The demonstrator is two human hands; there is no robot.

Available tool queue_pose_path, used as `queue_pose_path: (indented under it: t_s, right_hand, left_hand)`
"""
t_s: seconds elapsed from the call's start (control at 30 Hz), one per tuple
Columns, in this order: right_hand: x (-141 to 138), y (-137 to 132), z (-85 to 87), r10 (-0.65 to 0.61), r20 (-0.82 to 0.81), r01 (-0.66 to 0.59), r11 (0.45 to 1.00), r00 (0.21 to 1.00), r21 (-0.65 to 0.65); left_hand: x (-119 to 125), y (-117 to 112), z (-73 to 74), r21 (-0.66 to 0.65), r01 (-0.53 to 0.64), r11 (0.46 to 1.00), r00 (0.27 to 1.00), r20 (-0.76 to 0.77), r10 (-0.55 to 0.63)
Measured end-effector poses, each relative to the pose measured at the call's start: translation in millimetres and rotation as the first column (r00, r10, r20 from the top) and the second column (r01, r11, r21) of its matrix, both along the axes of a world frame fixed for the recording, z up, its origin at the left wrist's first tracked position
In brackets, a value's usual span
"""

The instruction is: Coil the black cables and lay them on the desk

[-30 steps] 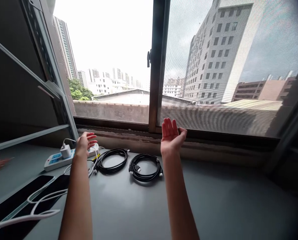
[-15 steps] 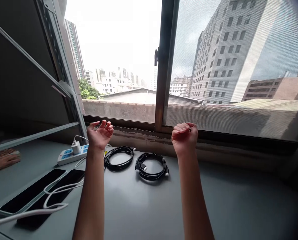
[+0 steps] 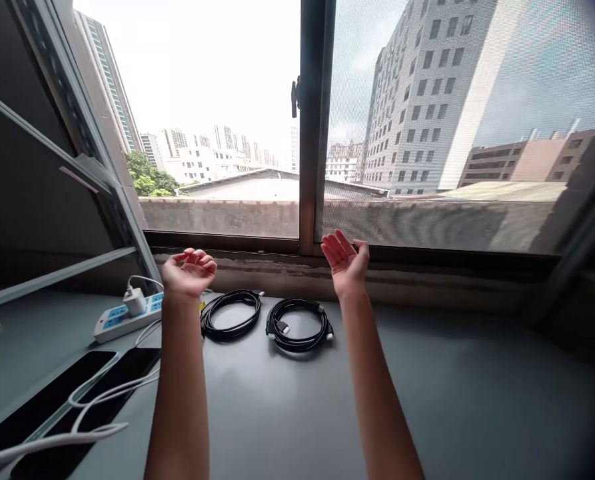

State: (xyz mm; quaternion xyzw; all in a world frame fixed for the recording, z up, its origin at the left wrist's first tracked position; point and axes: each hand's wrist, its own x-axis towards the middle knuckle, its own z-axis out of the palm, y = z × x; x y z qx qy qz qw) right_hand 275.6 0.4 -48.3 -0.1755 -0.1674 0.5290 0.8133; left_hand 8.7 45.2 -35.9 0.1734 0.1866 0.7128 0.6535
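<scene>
Both my arms reach forward over a grey table (image 3: 452, 400) before a window. My left hand (image 3: 188, 272) is raised palm up with its fingers curled loosely inward, holding nothing. My right hand (image 3: 346, 259) is raised palm up with the fingers stretched out and nothing in it. Below and between the hands lie two coiled black cables, one on the left (image 3: 231, 315) and one on the right (image 3: 297, 325). Neither hand touches them.
A white power strip (image 3: 122, 316) with a white charger (image 3: 134, 301) lies at the left. Two dark phones (image 3: 52, 400) lie at the near left with white cables (image 3: 97, 407) across them. The window frame (image 3: 311, 127) stands behind.
My right hand has gone from curled fingers to stretched-out fingers. My left hand has curled its fingers in a little. The view has shifted slightly.
</scene>
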Motion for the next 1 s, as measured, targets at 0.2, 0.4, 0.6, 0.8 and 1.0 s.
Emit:
queue_pose_path:
  t_s: [0.2,0.4,0.6,0.8,1.0]
  right_hand:
    - [1.8,2.7,-4.6,0.114,0.084,-0.114,0.993,0.99,-0.001]
    - [-0.5,-7.7,0.4,0.142,0.165,-0.144,0.99,0.976,-0.002]
    - [3.9,-16.7,4.7,0.14,0.195,-0.145,0.989,0.971,0.013]
    - [9.0,-17.7,3.9,0.163,0.177,-0.178,0.981,0.971,0.072]
    - [4.6,-29.3,13.2,0.303,0.364,-0.362,0.926,0.881,0.106]
  left_hand:
    - [-10.4,-9.5,7.8,-0.074,-0.164,0.984,0.977,0.122,0.172]
    - [-21.4,-17.0,11.3,-0.064,-0.198,0.978,0.964,0.17,0.206]
    - [-29.8,-23.0,10.3,-0.039,-0.238,0.971,0.943,0.232,0.24]
    - [-33.7,-30.1,12.1,-0.043,-0.23,0.972,0.936,0.263,0.233]
    - [-31.4,-27.5,12.5,-0.006,-0.254,0.967,0.937,0.245,0.248]
